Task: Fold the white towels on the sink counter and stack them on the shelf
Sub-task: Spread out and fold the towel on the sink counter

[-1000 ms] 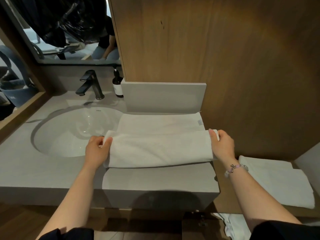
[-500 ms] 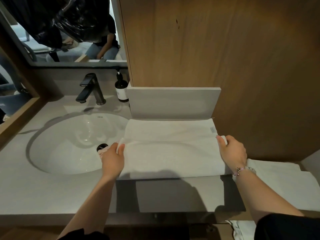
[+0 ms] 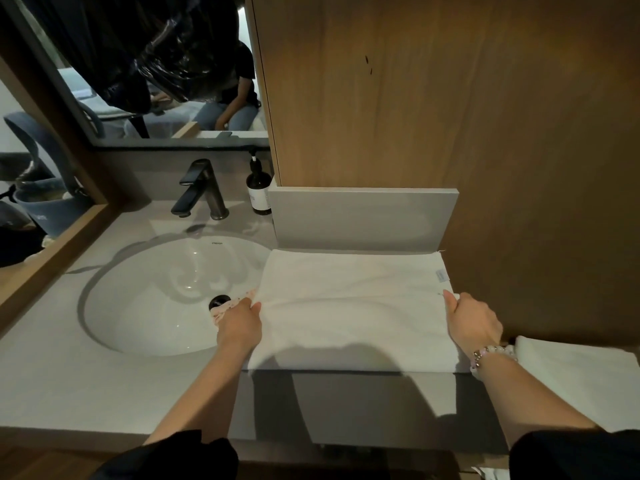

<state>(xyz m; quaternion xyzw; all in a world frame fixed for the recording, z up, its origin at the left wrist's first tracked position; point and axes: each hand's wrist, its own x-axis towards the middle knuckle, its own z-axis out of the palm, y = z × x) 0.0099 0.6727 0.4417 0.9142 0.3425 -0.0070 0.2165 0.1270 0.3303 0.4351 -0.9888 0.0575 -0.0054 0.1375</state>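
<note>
Towel (image 3: 349,317), soft white rectangle on smooth grey counter (image 3: 69,375), edges in pinch of left hand (image 3: 239,327), right hand (image 3: 474,320).

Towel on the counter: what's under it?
The white towel lies flat on the grey counter, which shows in front of it. Its folded-over near half covers its own lower layer. Whether anything else lies beneath is hidden.

A white towel (image 3: 353,306) lies folded flat on the counter's (image 3: 52,393) right end; a second folded towel (image 3: 571,382) rests lower, just beside it.
</note>
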